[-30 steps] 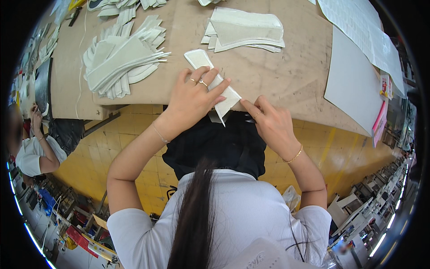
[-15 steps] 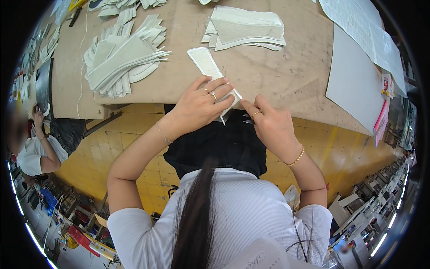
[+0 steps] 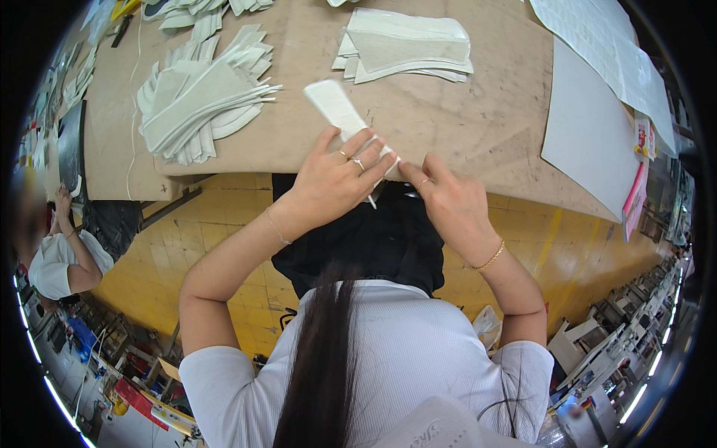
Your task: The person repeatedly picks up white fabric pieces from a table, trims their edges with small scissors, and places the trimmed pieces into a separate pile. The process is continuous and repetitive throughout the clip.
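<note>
A long, pale fabric piece (image 3: pixel 334 103) lies aslant at the near edge of the table, its lower end jutting past the edge. My left hand (image 3: pixel 340 172) is laid across it, fingers over the top, and holds it there. At the piece's right lower edge, my right hand (image 3: pixel 450 198) pinches with thumb and forefinger. Metal blade tips of small scissors (image 3: pixel 411 195) show under that hand; their handles are hidden in the curled fingers.
A fanned pile of pale fabric pieces (image 3: pixel 198 104) lies to the left, and a smaller stack (image 3: pixel 409 45) at the back. Grey board (image 3: pixel 590 138) covers the table's right side. At far left a person (image 3: pixel 63 250) works at a dark surface.
The fabric piece's far end has shifted slightly left and its surface turned, so the outlined border no longer shows. Less of the scissor blades shows beneath my right hand.
</note>
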`<state>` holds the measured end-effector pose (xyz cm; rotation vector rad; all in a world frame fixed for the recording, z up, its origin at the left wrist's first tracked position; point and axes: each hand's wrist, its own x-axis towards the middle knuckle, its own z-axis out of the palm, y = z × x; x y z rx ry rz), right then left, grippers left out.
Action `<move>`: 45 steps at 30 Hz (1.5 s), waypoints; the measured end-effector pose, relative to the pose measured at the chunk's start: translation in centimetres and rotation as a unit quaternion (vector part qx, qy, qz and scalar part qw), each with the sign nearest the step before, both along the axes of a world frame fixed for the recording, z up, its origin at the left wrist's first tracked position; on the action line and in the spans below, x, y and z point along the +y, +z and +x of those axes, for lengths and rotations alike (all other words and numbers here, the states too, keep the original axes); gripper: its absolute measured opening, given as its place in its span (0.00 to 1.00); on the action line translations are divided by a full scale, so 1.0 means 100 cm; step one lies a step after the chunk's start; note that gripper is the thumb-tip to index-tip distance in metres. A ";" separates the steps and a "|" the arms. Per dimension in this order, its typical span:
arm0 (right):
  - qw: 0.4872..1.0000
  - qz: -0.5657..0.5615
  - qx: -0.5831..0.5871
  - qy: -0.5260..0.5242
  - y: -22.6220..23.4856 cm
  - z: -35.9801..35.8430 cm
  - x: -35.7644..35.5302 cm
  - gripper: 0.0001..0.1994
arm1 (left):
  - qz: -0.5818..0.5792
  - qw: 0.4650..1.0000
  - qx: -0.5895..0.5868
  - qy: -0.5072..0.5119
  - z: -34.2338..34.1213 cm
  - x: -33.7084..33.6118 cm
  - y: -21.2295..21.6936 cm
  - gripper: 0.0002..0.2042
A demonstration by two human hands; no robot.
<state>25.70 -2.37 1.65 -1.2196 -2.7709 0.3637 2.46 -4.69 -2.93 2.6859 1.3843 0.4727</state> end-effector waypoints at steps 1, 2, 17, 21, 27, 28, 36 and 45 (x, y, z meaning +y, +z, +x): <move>1.000 -0.001 -0.003 0.000 0.003 0.001 0.007 0.22 | -0.003 1.000 0.015 0.019 0.000 0.000 0.003 0.22; 1.000 0.001 -0.007 -0.004 0.004 0.005 0.014 0.22 | -0.004 0.999 0.029 0.034 0.001 0.001 0.004 0.22; 0.983 -0.042 0.108 -0.145 0.000 -0.017 0.009 0.17 | -0.099 0.979 -0.119 0.133 -0.014 0.028 0.017 0.12; 0.985 -0.021 0.065 -0.157 0.001 -0.036 0.010 0.12 | -0.107 0.980 -0.118 0.119 -0.015 0.029 0.015 0.13; 0.989 0.018 0.045 -0.138 -0.005 -0.046 0.016 0.13 | -0.103 0.976 -0.152 0.116 -0.012 0.025 0.011 0.12; 0.990 0.018 0.043 -0.133 -0.005 -0.047 0.017 0.13 | -0.103 0.976 -0.157 0.115 -0.013 0.025 0.010 0.13; 0.990 -0.020 0.062 -0.125 -0.014 -0.049 0.025 0.15 | -0.119 0.963 -0.214 0.110 -0.012 0.020 0.012 0.14; 0.961 -0.125 0.183 -0.166 -0.021 -0.003 0.051 0.16 | -0.109 0.959 -0.196 0.172 -0.013 0.007 0.043 0.10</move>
